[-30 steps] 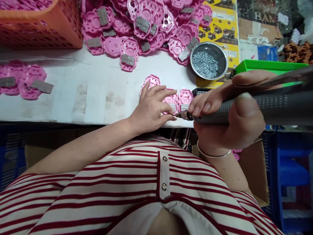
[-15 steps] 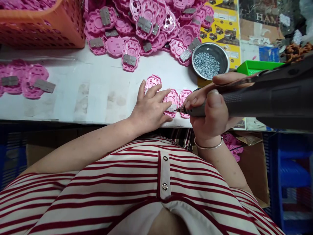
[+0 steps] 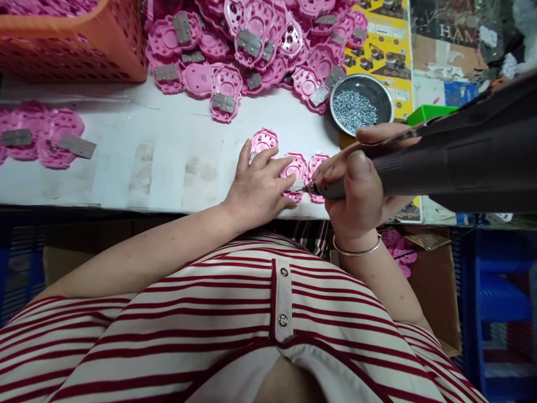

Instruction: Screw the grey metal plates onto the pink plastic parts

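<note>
My right hand (image 3: 356, 190) is wrapped round a dark electric screwdriver (image 3: 428, 162), tilted with its bit pointing left. The bit's tip meets the grey metal plate on a pink plastic casing (image 3: 294, 167) near the table's front edge. My left hand (image 3: 258, 187) lies over this casing with fingers spread, pressing down at its left side. Under its upper fingers is a second pink casing (image 3: 264, 139), partly covered. A third pink casing (image 3: 318, 162) sits just right of the middle one, partly hidden by my right hand.
Behind my hands is a heap of pink casings (image 3: 199, 80), many with grey plates. A metal bowl of screws (image 3: 356, 111) stands at right, near a green tray (image 3: 428, 113). An orange basket (image 3: 84, 50) is back left, with more casings (image 3: 61, 126) in front.
The rear of the screwdriver has swung slightly, and my right hand has shifted a little left. The bit stays on the middle casing; my left hand keeps its place.
</note>
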`<act>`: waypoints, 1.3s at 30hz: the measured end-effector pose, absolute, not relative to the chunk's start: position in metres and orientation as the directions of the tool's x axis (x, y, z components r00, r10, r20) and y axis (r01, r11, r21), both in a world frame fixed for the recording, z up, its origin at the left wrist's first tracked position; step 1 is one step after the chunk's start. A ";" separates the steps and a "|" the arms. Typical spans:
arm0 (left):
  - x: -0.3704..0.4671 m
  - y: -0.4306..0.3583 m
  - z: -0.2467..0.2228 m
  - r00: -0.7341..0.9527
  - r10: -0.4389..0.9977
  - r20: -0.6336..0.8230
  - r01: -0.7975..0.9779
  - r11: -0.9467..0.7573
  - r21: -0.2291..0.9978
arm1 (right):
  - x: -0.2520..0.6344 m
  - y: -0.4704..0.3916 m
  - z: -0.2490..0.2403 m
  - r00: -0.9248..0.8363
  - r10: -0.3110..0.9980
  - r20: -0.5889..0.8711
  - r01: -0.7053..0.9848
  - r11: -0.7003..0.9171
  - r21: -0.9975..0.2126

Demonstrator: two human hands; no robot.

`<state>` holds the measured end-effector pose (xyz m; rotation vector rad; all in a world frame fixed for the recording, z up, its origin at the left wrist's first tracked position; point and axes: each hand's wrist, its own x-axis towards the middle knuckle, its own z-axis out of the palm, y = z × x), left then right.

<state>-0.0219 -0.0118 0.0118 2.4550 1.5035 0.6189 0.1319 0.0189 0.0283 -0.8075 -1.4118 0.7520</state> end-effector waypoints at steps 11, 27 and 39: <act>-0.023 -0.011 0.016 0.380 0.880 0.284 0.755 -0.473 0.454 | 0.121 0.013 0.059 0.147 0.696 0.703 -0.208 0.717 -0.666; -0.021 -0.012 0.011 0.388 0.860 0.331 0.721 -0.507 0.472 | 0.121 0.015 0.069 0.189 0.711 0.677 -0.309 0.698 -0.646; -0.021 -0.016 0.012 0.387 0.893 0.229 0.803 -0.449 0.391 | 0.125 0.019 0.037 0.186 0.755 0.629 0.008 0.639 -0.769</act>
